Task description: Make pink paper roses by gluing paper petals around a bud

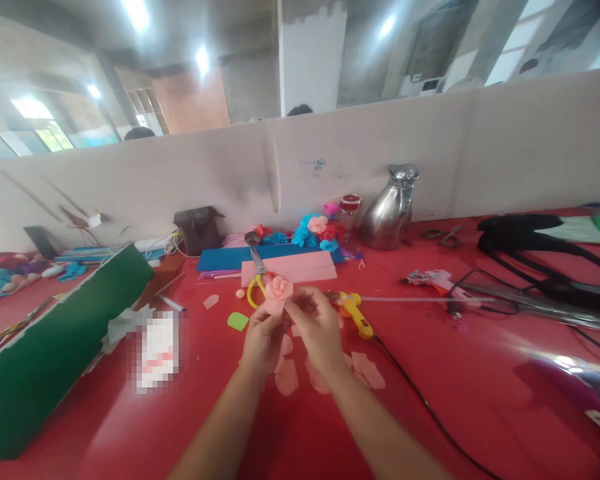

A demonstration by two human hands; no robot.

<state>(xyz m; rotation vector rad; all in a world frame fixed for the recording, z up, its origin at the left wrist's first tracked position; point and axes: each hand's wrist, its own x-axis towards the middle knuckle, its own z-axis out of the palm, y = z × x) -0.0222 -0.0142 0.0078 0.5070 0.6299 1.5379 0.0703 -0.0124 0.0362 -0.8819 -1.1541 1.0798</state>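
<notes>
A pink paper flower (279, 291) is held up over the red table between my two hands. My left hand (265, 337) pinches it from below. My right hand (316, 320) has its fingers closed at the flower's lower right edge. Loose pink paper petals (286, 378) lie on the table under and around my wrists. Just right of my right hand rests a yellow glue gun (357, 315), its cord running toward the lower right. Behind the flower are scissors (256, 277) with yellow handles, partly hidden. A green paper piece (238, 321) lies left of my left hand.
Folded pink paper (305, 268) and blue paper (215, 259) lie ahead. Finished paper flowers (307, 232), a lidded jar (350, 212) and a steel jug (390, 210) stand by the partition. A green board (65, 353) rises at left; another glue gun (440, 281) lies right.
</notes>
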